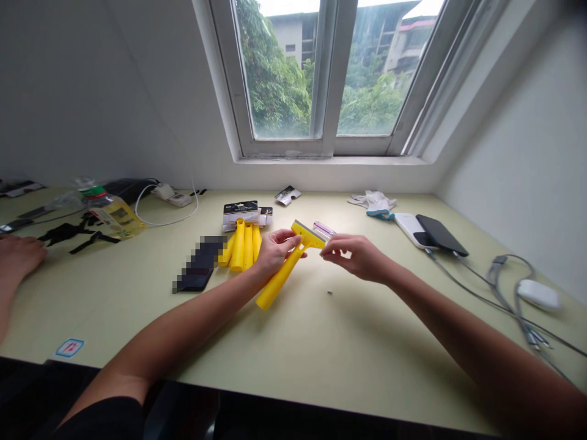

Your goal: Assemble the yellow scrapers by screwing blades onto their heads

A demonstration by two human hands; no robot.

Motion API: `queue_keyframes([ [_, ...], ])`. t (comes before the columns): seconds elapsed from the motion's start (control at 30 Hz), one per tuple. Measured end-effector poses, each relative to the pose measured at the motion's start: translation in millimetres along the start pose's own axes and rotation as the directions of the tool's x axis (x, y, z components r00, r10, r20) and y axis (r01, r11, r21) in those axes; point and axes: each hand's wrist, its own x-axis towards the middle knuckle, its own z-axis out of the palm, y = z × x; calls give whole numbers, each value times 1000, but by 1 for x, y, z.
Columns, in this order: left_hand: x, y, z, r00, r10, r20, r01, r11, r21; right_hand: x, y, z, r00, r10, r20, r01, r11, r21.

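A yellow scraper (280,282) with a metal blade edge along its head is held up above the table, its handle slanting down to the left. My left hand (275,252) is closed around it just below the head. At the head's right end, my right hand (351,255) has thumb and fingers pinched together; whether they grip the head or something tiny is hidden. A small metal piece (329,293) lies on the table below. Several yellow handles (237,247) rest together left of my left hand. Behind the scraper head lies a clear object with a pink edge (324,229).
Black-and-white packaging cards (240,212) lie behind the handles, another card (288,195) nearer the window. A dark phone (202,269) sits left. Gloves (375,203), a power bank (409,230), a second phone (441,234) and cables occupy the right. Another person's hand (21,253) and a bottle (114,214) are far left.
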Motion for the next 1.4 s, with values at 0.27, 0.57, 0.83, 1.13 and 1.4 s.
queue_keyframes([
  [0.27,-16,5,12,994,76,72,-77,997,11,36,-19,0,979,72,-188,-35,980,197],
  [0.57,-17,3,9,992,93,82,-97,994,42,36,-20,3,979,95,-182,-68,986,150],
  [0.83,-17,3,10,992,112,56,-114,993,42,35,-23,10,966,90,-243,-61,990,126],
  [1.13,-18,4,11,988,134,74,-139,988,71,37,-24,9,964,146,-221,-113,982,153],
  [1.4,-25,6,14,983,155,95,-164,982,94,40,-17,9,945,283,-161,-191,882,430],
])
